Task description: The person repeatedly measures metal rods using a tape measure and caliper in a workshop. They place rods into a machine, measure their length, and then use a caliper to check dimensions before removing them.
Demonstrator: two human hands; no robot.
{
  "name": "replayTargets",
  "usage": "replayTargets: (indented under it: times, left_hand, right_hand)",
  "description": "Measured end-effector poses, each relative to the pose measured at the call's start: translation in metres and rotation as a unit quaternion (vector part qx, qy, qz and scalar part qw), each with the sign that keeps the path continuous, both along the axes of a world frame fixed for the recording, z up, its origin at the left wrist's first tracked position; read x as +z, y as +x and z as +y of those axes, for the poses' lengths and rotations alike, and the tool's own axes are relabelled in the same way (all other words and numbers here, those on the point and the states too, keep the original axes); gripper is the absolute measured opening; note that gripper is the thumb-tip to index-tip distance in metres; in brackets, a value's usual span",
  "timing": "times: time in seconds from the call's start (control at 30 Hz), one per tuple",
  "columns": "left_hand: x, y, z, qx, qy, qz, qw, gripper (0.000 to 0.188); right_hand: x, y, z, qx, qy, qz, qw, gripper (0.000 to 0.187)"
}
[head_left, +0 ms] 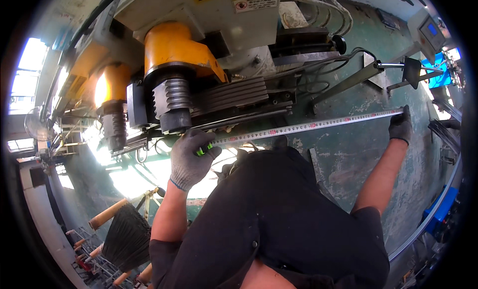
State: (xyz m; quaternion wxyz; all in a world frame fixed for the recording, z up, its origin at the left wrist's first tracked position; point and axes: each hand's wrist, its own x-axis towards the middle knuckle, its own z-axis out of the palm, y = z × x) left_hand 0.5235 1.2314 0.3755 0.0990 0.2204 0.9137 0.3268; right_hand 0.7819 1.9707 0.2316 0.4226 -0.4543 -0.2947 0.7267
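A tape measure [308, 125] is drawn out in a long, nearly straight white band across the front of the machine, rising slightly to the right. My left hand [190, 157], in a grey knit glove, is closed round its case, of which only a bit of bright green [203, 150] shows. At the far right my right hand [401, 127], in a dark glove, grips the other end of the band between its fingers. Just beyond my left hand stands a ribbed steel spindle [174, 102] under an orange housing [172, 47].
A second orange head with a ribbed spindle [114, 124] stands further left. A dark slide [234, 97] lies behind the band. At the right are a metal stand [348, 85] and a control panel [429, 32]. Lower left is a rack with a black bundle [127, 239].
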Motion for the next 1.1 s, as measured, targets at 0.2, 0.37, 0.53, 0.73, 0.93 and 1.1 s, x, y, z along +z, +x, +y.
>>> replayTargets:
  times: [0.2, 0.37, 0.53, 0.73, 0.93, 1.1]
  left_hand:
    - [-0.009, 0.001, 0.008, 0.023, 0.022, 0.076, 0.997, 0.015]
    - [-0.010, 0.004, 0.031, 0.024, 0.049, 0.134, 0.990, 0.011]
    - [-0.023, 0.005, 0.035, 0.036, 0.082, 0.158, 0.983, 0.012]
    - [-0.037, -0.001, 0.035, 0.037, 0.077, 0.165, 0.983, 0.012]
    - [-0.041, -0.005, 0.029, 0.034, 0.045, 0.185, 0.981, 0.016]
    - [-0.051, -0.013, 0.018, 0.018, 0.031, 0.279, 0.960, 0.018]
  right_hand:
    - [0.005, -0.038, -0.061, 0.018, 0.011, 0.053, 0.998, 0.013]
    - [0.041, -0.120, -0.258, 0.165, 0.032, 0.059, 0.984, 0.021]
    - [0.043, -0.156, -0.317, 0.175, 0.590, -0.250, 0.748, 0.016]
    - [0.027, -0.160, -0.289, 0.241, 0.009, 0.085, 0.967, 0.029]
    - [0.001, -0.159, -0.197, 0.120, -0.035, 0.186, 0.975, 0.017]
    - [-0.018, -0.145, -0.126, 0.100, -0.029, 0.178, 0.979, 0.019]
